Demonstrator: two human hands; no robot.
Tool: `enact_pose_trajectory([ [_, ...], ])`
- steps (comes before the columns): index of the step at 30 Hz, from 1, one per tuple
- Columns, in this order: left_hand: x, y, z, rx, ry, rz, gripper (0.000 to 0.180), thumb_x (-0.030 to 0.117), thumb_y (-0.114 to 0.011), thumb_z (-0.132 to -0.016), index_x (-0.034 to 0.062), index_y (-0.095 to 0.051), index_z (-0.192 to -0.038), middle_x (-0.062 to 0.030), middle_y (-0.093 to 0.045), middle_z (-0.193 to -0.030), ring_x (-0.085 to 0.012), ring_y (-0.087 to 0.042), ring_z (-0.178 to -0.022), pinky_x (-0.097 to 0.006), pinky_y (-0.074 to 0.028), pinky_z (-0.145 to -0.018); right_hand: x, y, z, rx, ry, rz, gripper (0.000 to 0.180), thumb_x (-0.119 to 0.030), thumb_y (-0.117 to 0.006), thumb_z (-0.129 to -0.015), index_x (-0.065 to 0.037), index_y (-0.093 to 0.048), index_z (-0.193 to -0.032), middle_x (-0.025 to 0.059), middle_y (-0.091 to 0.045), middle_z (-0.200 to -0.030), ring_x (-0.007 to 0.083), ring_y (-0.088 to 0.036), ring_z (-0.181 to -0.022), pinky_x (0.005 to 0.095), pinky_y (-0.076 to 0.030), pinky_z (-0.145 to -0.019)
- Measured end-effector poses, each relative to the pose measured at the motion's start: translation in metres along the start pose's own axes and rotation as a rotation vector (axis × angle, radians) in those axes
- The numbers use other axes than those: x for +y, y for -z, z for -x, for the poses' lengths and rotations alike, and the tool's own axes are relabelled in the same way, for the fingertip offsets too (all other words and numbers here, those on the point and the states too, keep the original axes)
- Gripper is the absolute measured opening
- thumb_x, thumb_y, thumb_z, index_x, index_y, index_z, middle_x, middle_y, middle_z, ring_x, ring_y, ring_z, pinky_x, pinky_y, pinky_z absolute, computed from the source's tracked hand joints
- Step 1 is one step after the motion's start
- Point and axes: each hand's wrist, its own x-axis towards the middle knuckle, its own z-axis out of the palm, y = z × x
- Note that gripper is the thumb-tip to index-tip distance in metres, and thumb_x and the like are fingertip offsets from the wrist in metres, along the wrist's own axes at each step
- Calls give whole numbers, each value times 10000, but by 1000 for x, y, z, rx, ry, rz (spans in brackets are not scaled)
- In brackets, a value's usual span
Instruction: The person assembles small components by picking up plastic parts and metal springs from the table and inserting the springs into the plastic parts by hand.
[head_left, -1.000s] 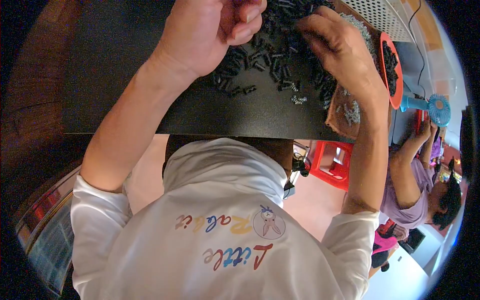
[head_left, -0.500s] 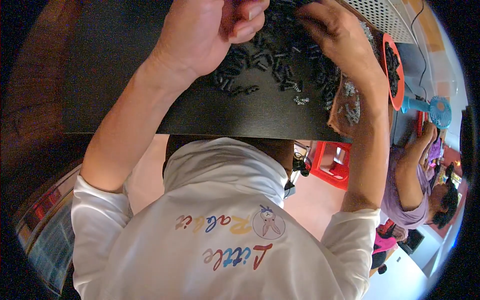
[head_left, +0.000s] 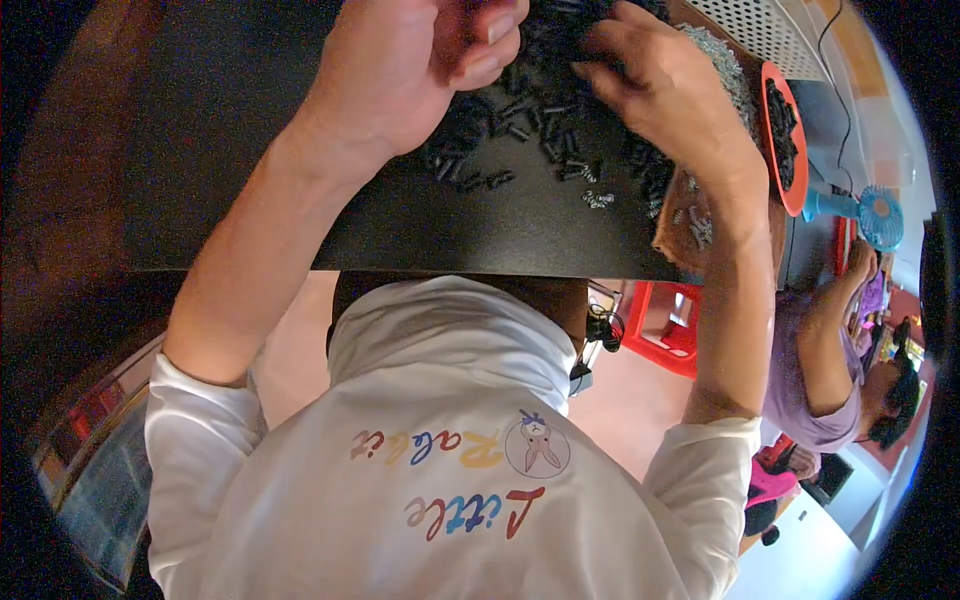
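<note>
My left hand (head_left: 440,55) is at the top edge of the head view, its fingers curled in. What it holds, if anything, is hidden by the fingers and cut off by the frame. To its right, my right hand (head_left: 665,95) hovers over a heap of small black cylindrical pieces (head_left: 545,125), fingers bent toward the thumb. Its fingertips are slightly blurred against the dark heap, so anything between them cannot be made out. Beside the right wrist lie small silvery metal springs or screws (head_left: 715,60) on a brown sheet (head_left: 680,245).
A few silvery pieces (head_left: 598,200) lie loose on the dark table (head_left: 250,240). At right stand an orange-red plate (head_left: 790,190) of black pieces, a white perforated basket (head_left: 760,35) and a blue fan (head_left: 880,218). A red stool (head_left: 650,340) stands below; another person (head_left: 825,370) sits at right.
My right hand has shifted slightly down and left, uncovering more of the silvery pieces; its fingers are less smeared. My left hand has barely moved.
</note>
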Motion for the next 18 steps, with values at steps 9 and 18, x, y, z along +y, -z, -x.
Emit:
enact_pose_trajectory([
  [9, 0, -1, 0, 11, 30, 23, 431, 349, -390, -1005, 72, -499, -693, -29, -445, -555, -136, -407, -415, -250, -331, -407, -1, -13, 0, 18, -40, 44, 126, -88, -591, -771, 10, -605, -850, 179, -559, -807, 365, -578, -749, 430, -485, -667],
  [18, -1, -5, 1, 3, 74, -68, 360, 308, -431, -1002, 59, -517, -758, -16, -461, -583, -109, -428, -452, -226, -332, -419, 20, -32, 12, 189, 33, -92, 185, -181, -631, -794, -7, -601, -851, 155, -550, -821, 368, -575, -778, 442, -475, -680],
])
